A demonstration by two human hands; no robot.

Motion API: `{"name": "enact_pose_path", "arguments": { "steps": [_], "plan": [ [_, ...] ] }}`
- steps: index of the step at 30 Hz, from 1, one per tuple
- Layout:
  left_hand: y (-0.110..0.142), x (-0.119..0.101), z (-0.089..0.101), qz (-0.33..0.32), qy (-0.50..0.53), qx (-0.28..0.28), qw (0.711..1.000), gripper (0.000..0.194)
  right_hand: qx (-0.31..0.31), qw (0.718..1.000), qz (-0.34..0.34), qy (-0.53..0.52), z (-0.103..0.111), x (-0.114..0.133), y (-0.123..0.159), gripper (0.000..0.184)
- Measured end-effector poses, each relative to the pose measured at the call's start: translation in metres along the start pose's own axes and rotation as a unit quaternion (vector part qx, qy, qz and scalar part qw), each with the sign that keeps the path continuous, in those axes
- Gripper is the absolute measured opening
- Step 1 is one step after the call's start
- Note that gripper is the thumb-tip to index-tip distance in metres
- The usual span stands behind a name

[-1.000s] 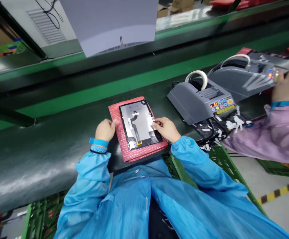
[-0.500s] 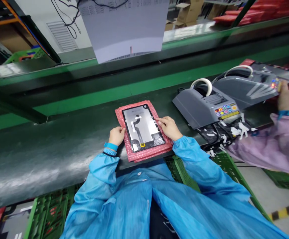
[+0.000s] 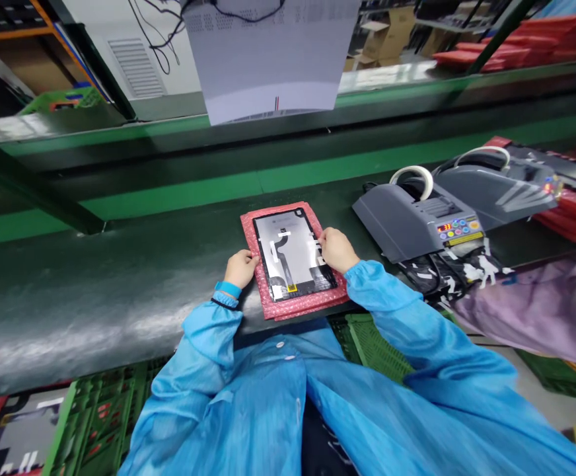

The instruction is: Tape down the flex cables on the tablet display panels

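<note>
A tablet-sized display panel [image 3: 290,248] lies back side up, with a silver back, a dark flex cable [image 3: 283,254] and small white tape strips [image 3: 312,246] along its right edge. Beneath it are red bubble-wrap bags [image 3: 275,309] on the dark bench. My left hand [image 3: 241,267] is closed, with thumb and fingertips at the left edge of the wrap, beside the panel. Curled over the panel's right edge, at the white strips, is my right hand [image 3: 337,249]. Its fingertips are pressed together, and whatever they pinch is hidden.
To the right stand grey tape dispensers [image 3: 417,215] with white tape rolls on top. Scraps of white tape cling to a black bundle [image 3: 459,270] in front. A co-worker's lilac sleeve [image 3: 540,311] reaches in at right. Green crates [image 3: 104,410] sit below the bench edge.
My left hand has moved right to the edge of the wrap. My right hand's fingers have curled in at the panel's edge. The co-worker's hand has left the dispenser. The view has shifted.
</note>
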State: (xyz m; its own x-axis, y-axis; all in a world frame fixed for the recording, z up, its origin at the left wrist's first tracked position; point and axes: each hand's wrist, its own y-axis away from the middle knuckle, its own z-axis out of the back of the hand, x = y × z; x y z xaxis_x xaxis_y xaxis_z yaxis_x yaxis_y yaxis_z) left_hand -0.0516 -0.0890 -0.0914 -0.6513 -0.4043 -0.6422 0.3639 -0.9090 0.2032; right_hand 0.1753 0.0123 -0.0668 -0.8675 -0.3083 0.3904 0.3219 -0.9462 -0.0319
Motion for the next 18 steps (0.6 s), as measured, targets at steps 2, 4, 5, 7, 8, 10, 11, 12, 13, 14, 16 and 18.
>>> {"name": "enact_pose_path", "arguments": {
  "steps": [2, 4, 5, 7, 8, 10, 11, 12, 13, 14, 16, 18],
  "plan": [
    [0.001, 0.004, 0.001, -0.001, 0.004, -0.003, 1.0, 0.017, -0.031, 0.999, -0.004, -0.032, 0.004, 0.007, 0.003, 0.013],
    [0.002, 0.011, 0.007, 0.003, 0.001, -0.013, 1.0, 0.017, -0.039, 0.997, 0.003, -0.064, 0.005, 0.018, 0.001, 0.011],
    [0.004, 0.015, 0.013, 0.007, -0.004, -0.021, 1.0, 0.017, -0.027, 0.997, 0.007, -0.075, 0.003, 0.026, -0.001, 0.01],
    [0.006, 0.029, 0.031, 0.021, -0.018, -0.043, 0.999, 0.017, 0.006, 0.996, 0.016, -0.087, -0.004, 0.049, -0.009, 0.009],
    [0.007, 0.037, 0.043, 0.033, -0.028, -0.056, 0.997, 0.017, 0.024, 0.996, 0.021, -0.089, -0.01, 0.063, -0.014, 0.01],
    [0.008, 0.057, 0.071, 0.063, -0.05, -0.086, 0.993, 0.02, 0.069, 0.993, 0.034, -0.091, -0.026, 0.097, -0.024, 0.013],
    [0.008, 0.068, 0.086, 0.08, -0.063, -0.102, 0.99, 0.021, 0.091, 0.99, 0.045, -0.094, -0.035, 0.116, -0.029, 0.014],
    [0.008, 0.079, 0.101, 0.099, -0.076, -0.116, 0.985, 0.022, 0.111, 0.987, 0.056, -0.098, -0.045, 0.135, -0.033, 0.013],
    [0.009, 0.09, 0.114, 0.118, -0.09, -0.128, 0.981, 0.023, 0.128, 0.984, 0.068, -0.104, -0.055, 0.153, -0.036, 0.013],
    [0.011, 0.1, 0.127, 0.137, -0.103, -0.138, 0.975, 0.025, 0.141, 0.98, 0.08, -0.111, -0.064, 0.169, -0.039, 0.012],
    [0.016, 0.113, 0.143, 0.173, -0.128, -0.152, 0.965, 0.031, 0.16, 0.973, 0.102, -0.132, -0.081, 0.194, -0.043, 0.012],
    [0.023, 0.115, 0.148, 0.199, -0.152, -0.166, 0.954, 0.04, 0.174, 0.962, 0.128, -0.166, -0.092, 0.206, -0.043, 0.014]
  ]
}}
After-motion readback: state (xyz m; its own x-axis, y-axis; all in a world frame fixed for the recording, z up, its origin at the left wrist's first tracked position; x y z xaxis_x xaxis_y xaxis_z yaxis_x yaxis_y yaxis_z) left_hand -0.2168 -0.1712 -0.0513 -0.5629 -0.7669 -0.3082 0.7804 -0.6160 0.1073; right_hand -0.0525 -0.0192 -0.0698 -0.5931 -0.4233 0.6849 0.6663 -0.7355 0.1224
